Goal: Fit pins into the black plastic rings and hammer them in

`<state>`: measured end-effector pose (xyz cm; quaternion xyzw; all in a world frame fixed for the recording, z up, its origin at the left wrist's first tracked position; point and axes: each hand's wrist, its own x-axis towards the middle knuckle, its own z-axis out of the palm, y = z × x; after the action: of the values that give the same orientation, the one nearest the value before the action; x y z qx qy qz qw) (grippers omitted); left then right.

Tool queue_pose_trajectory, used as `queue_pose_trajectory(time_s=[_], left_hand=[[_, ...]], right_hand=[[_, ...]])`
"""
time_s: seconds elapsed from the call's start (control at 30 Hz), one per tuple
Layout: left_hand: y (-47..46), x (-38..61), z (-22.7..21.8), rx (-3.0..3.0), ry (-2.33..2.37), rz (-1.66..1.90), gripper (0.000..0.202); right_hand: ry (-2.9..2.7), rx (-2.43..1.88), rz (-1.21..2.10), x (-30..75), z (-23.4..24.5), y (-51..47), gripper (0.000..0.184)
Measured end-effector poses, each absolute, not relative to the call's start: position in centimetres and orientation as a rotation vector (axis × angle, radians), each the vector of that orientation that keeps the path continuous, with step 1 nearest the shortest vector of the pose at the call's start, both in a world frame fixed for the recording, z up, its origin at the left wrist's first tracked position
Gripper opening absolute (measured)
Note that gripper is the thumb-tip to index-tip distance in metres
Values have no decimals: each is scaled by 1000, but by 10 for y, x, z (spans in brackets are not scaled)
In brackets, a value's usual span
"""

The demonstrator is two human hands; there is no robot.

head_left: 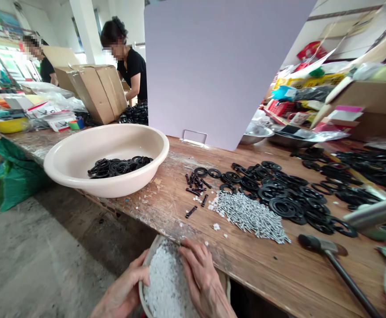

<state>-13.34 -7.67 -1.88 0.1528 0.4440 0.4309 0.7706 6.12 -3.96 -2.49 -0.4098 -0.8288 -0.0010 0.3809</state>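
Observation:
My left hand (128,280) grips the left rim of a shallow basin (142,291), thumb inside and fingers outside, mostly hidden. Many small white pieces (164,278) lie in the basin, just below the table's front edge. Over the basin's right side, my right hand (201,276) is laid with fingers stretched toward the table edge; what lies under its palm is hidden. On the wooden table (179,225) beyond are a heap of short silver pins (249,214), small dark rods (196,183) and black rings (279,190). A few white bits (216,226) are scattered near the pins.
A large cream tub (106,190) with black parts (120,167) stands at the left. A hammer (332,256) lies at the right near a metal tube (375,216). A pale upright panel (219,70) rises at the back. Two people work behind a cardboard box (101,92).

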Motion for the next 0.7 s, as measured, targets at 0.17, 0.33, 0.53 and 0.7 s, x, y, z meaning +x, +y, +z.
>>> queue_pose_trajectory(time_s=[0.17,0.33,0.53,0.7], left_hand=[[-77,-135,-24,329,938,935,74],[-77,-136,-28,303,928,944,76],[-79,-135,-27,302,917,945,74],[-77,-136,-22,318,868,966,64]], right_hand=[[-2112,-1251,-198,105,-32,-12,36],[-2253,-1233,-261,98,-40,-17,50],[-2325,-994,-208,54,-24,-32,43],[-2363,-916,-495,56,-27,-23,37]])
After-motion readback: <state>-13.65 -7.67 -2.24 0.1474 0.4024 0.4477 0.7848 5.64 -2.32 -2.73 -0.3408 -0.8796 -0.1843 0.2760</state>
